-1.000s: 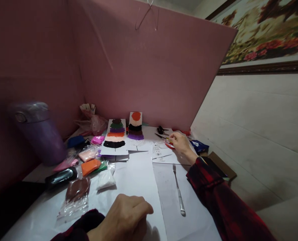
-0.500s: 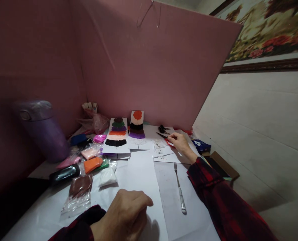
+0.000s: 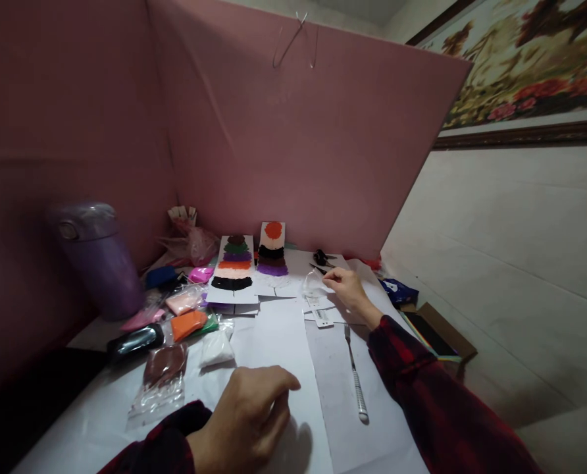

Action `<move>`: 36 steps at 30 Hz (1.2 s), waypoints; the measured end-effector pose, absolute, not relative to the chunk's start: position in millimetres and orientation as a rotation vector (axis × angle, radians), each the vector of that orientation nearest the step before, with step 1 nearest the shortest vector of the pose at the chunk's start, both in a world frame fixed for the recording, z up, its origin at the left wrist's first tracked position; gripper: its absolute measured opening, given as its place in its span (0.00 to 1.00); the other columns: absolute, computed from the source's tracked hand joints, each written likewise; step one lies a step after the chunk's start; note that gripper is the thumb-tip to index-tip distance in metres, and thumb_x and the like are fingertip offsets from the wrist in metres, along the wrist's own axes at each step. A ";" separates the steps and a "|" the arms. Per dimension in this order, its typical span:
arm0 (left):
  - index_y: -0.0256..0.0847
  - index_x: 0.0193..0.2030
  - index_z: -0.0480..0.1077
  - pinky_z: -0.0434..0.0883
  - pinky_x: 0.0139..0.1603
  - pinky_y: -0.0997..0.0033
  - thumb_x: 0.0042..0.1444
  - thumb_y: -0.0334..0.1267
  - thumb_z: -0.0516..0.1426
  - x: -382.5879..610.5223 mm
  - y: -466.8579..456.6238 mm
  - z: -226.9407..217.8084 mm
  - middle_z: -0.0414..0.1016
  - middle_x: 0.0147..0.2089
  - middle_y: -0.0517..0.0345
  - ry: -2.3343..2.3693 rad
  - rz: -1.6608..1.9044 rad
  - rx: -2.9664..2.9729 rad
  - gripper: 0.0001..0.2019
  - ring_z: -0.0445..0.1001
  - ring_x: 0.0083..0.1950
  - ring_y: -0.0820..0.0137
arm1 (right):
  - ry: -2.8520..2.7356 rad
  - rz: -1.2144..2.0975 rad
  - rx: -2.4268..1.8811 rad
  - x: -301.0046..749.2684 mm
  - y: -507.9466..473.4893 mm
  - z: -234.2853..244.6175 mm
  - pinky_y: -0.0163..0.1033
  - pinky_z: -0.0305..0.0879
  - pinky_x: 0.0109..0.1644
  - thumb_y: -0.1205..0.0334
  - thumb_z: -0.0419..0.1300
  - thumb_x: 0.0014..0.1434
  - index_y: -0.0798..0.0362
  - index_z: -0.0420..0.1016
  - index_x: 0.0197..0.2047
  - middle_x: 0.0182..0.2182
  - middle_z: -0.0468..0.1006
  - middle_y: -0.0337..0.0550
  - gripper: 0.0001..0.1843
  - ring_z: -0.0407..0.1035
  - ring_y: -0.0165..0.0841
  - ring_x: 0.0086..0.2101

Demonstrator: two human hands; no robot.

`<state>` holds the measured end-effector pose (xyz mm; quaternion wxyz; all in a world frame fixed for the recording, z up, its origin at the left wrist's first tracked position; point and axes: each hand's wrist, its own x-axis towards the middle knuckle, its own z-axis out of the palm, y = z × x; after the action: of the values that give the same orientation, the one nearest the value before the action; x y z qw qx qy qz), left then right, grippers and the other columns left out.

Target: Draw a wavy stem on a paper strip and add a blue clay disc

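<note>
My right hand (image 3: 347, 288) reaches to the far side of the white sheet (image 3: 278, 342) and pinches the edge of a clear plastic packet (image 3: 314, 289) with a white label. Scissors (image 3: 318, 263) lie just beyond its fingers. A metal fork (image 3: 355, 378) lies on the paper below that hand. My left hand (image 3: 251, 421) rests near me on the sheet, fingers curled loosely, holding nothing I can see. Two white cards with stripes of coloured clay (image 3: 234, 266) (image 3: 272, 253) lie at the back.
Bags of coloured clay lie at the left: orange (image 3: 189, 324), white (image 3: 215, 349), brown (image 3: 165, 372), pink (image 3: 181, 301). A purple flask (image 3: 100, 257) stands at far left. Pink boards (image 3: 293, 145) wall the back. A cardboard box (image 3: 434, 332) sits at the right edge.
My right hand has shifted left from the red-handled scissors to the clear packet and taken its edge. The view has drifted slightly; my left hand has stayed put.
</note>
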<state>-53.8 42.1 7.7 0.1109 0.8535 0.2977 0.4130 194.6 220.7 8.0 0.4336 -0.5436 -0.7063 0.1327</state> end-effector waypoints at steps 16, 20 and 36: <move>0.37 0.53 0.64 0.67 0.32 0.71 0.55 0.42 0.59 -57.2 58.5 12.6 0.70 0.33 0.59 1.048 1.288 1.378 0.20 0.67 0.30 0.72 | -2.144 0.818 -0.711 106.0 79.5 84.7 0.31 0.64 0.25 0.69 0.53 0.63 0.52 0.67 0.38 0.29 0.77 0.39 0.04 0.66 0.25 0.21; 0.38 0.47 0.68 0.67 0.39 0.71 0.54 0.38 0.60 -58.0 57.6 18.3 0.72 0.36 0.58 0.959 1.320 1.362 0.14 0.69 0.36 0.71 | -2.132 0.856 -0.898 105.1 75.6 85.9 0.30 0.60 0.21 0.68 0.53 0.63 0.53 0.67 0.36 0.28 0.77 0.38 0.04 0.63 0.22 0.17; 0.38 0.39 0.66 0.56 0.22 0.77 0.55 0.48 0.59 -56.0 56.1 22.5 0.68 0.27 0.62 0.843 1.143 1.263 0.15 0.58 0.22 0.78 | -2.476 0.481 -0.839 118.0 82.2 95.0 0.32 0.60 0.31 0.70 0.58 0.58 0.55 0.75 0.35 0.27 0.78 0.40 0.05 0.68 0.27 0.26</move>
<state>-56.0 56.1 22.5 0.5813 0.5408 0.3609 0.4893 118.0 82.2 95.0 0.2393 -0.3066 -0.9044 0.1755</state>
